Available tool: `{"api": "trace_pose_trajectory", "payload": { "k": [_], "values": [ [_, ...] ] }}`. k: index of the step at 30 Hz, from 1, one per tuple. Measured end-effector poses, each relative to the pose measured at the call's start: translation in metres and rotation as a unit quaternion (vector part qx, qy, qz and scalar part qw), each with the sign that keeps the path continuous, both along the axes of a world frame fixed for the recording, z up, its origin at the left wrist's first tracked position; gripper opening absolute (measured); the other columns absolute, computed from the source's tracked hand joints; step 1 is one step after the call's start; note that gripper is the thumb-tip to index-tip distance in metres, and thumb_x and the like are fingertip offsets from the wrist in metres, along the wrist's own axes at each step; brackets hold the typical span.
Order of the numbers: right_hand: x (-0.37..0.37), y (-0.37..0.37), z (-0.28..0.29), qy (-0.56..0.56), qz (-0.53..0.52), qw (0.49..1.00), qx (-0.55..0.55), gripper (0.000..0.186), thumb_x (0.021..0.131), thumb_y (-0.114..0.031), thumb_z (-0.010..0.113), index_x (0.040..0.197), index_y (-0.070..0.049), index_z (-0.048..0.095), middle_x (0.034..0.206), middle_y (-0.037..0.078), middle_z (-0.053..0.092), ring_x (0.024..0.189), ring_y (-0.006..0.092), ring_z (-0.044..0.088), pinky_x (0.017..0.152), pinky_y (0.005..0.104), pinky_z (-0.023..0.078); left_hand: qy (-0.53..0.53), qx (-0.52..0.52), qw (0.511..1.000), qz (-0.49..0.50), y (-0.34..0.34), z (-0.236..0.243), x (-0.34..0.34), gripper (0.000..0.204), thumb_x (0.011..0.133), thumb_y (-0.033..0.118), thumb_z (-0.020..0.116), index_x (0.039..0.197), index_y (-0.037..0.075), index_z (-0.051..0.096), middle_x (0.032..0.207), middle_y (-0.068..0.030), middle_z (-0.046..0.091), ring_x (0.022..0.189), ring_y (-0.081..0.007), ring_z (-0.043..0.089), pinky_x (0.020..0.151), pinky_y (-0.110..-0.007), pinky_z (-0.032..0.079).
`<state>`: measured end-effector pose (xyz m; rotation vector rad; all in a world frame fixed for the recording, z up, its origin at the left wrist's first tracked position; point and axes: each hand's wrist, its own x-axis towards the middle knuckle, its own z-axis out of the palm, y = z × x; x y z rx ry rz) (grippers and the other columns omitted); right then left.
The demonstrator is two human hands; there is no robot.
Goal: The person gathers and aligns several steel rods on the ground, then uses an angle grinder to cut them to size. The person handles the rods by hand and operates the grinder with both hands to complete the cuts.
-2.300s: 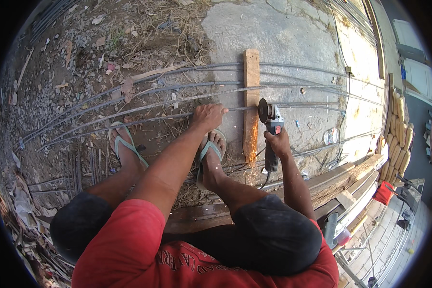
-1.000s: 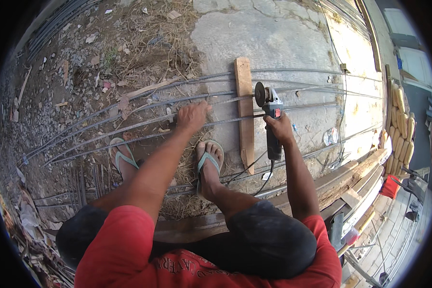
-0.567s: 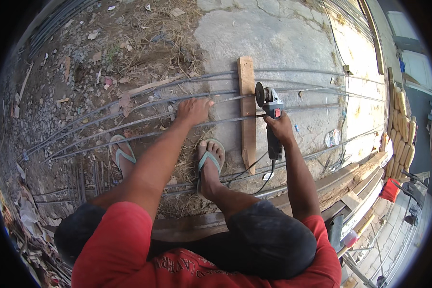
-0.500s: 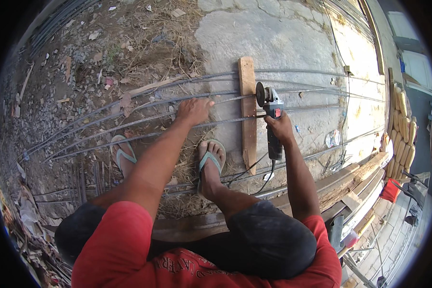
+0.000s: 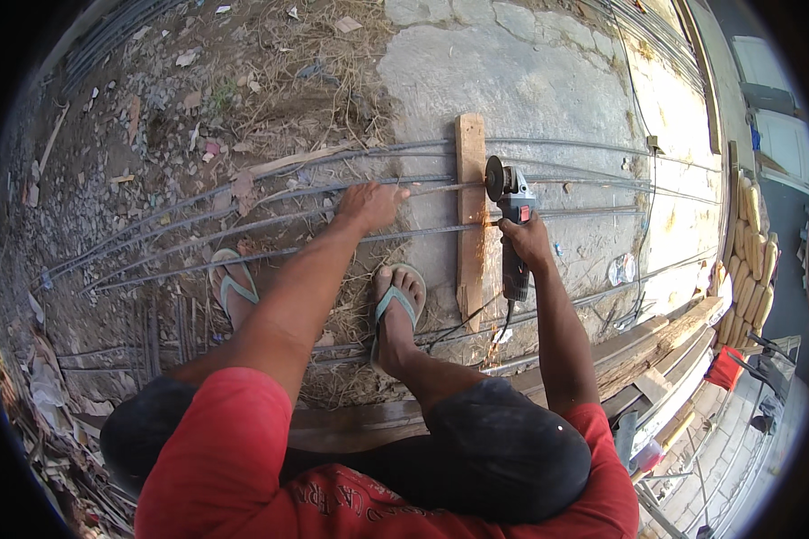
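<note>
My left hand (image 5: 368,207) is closed around a steel reinforcing bar (image 5: 440,188), left of a wooden plank (image 5: 469,278) that lies under several such bars. My right hand (image 5: 526,239) grips an angle grinder (image 5: 515,277) by its body. The grinder's disc (image 5: 494,179) stands on edge against the held bar, just right of the plank. Orange sparks (image 5: 488,244) stream from the disc down along the plank toward me. The exact contact point is too small to make out.
My sandalled feet (image 5: 398,305) are close to the bars. A power cable (image 5: 503,332) trails from the grinder. Timber beams (image 5: 665,337) lie at the lower right, near stacked filled sacks (image 5: 748,269). Rubble and dry straw (image 5: 324,99) cover the ground at left; cracked concrete (image 5: 548,81) extends beyond.
The spark stream has grown from a few specks to a long trail. The view has shifted slightly. Both hands keep their holds on the bar and the grinder.
</note>
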<state>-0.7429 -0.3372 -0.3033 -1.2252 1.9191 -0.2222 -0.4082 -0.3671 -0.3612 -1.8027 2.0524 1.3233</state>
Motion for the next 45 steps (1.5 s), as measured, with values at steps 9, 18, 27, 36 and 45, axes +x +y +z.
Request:
{"api": "trace_pose_trajectory", "payload": {
  "k": [9,18,27,36,45],
  "values": [
    [-0.01,0.015,-0.015,-0.029,0.02,0.997,-0.071,0.037,0.08,-0.02,0.071,0.11,0.0,0.064,0.087,0.012,0.071,0.079,0.0197,0.067,0.073,0.0371,0.054,0.016,-0.008,1.0,0.007,-0.001,-0.011,0.0,0.051,0.107,0.049,0.04,0.117,0.011,0.073,0.114,-0.0245,0.072,0.111,-0.046,0.066,0.098,-0.055,0.05],
    [-0.018,0.023,-0.018,-0.021,-0.009,0.999,-0.03,0.044,0.079,-0.02,0.072,0.119,-0.002,0.066,0.093,0.012,0.072,0.082,0.0204,0.068,0.076,0.0352,0.054,0.03,-0.021,0.999,0.012,0.0,-0.014,0.001,0.052,0.107,0.05,0.039,0.113,0.01,0.073,0.115,-0.024,0.072,0.112,-0.0458,0.065,0.098,-0.056,0.05],
    [-0.015,0.019,-0.015,-0.006,0.004,0.999,-0.032,0.044,0.08,-0.02,0.072,0.12,-0.001,0.065,0.091,0.011,0.071,0.082,0.0203,0.068,0.076,0.0358,0.054,0.021,-0.038,0.999,0.001,0.001,-0.018,0.0,0.053,0.107,0.051,0.039,0.114,0.011,0.073,0.109,-0.0261,0.072,0.108,-0.0462,0.067,0.096,-0.056,0.051],
    [-0.006,0.001,-0.004,0.009,0.018,0.999,-0.03,0.039,0.081,-0.019,0.073,0.115,-0.001,0.065,0.086,0.01,0.071,0.074,0.0186,0.068,0.07,0.0356,0.055,0.017,-0.044,0.999,0.003,0.004,-0.011,-0.002,0.052,0.107,0.051,0.039,0.115,0.012,0.073,0.104,-0.0252,0.073,0.103,-0.0457,0.068,0.093,-0.057,0.051],
    [-0.014,0.007,-0.014,-0.053,-0.012,0.998,-0.02,0.033,0.081,-0.018,0.072,0.107,-0.001,0.064,0.082,0.007,0.069,0.072,0.0163,0.065,0.067,0.0348,0.053,0.026,-0.052,0.998,0.005,0.006,-0.011,-0.002,0.053,0.107,0.05,0.039,0.112,0.009,0.073,0.101,-0.025,0.073,0.101,-0.0454,0.068,0.091,-0.057,0.051]
  ]
}}
